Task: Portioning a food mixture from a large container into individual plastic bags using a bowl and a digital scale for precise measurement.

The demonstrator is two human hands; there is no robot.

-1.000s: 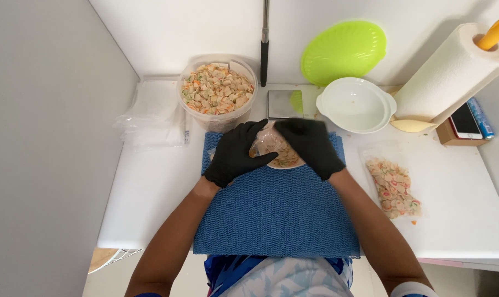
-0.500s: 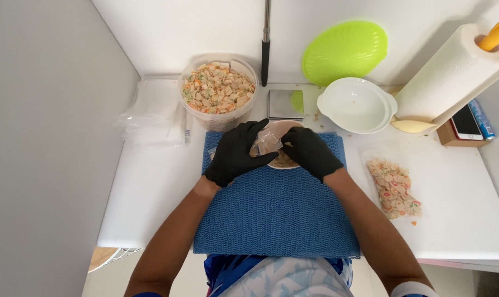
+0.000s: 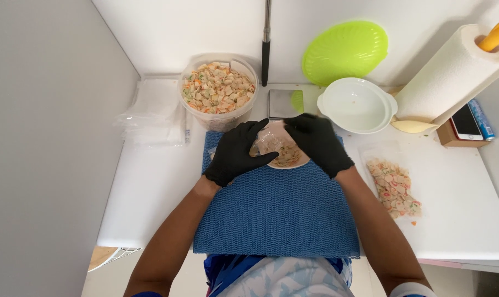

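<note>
Right, both hands are in black gloves and both are on a small clear plastic bag of pale, multicoloured pasta pieces (image 3: pixel 279 148), which sits at the far edge of the blue textured mat (image 3: pixel 277 214), over a little shallow dish whose rim peeks out beneath it. The left hand (image 3: pixel 235 153) grips the bag's left side, thumb pressed across its front, while the right hand (image 3: pixel 318 142) closes over the top right of it, fingers curled down. Just behind them stands a clear round plastic tub (image 3: pixel 219 91) heaped with the same pasta, and beside that a small flat scale (image 3: pixel 282 103). Further right sits an empty white bowl (image 3: pixel 356 104), with a lime green round lid (image 3: pixel 344 52) leaning on the wall behind it. A filled clear bag of pasta (image 3: pixel 395 188) lies flat on the white table (image 3: pixel 150 192) to the right of the mat, a stack of empty clear bags (image 3: pixel 153 113) to the left, and a paper towel roll (image 3: pixel 453 77) stands at far right.
</note>
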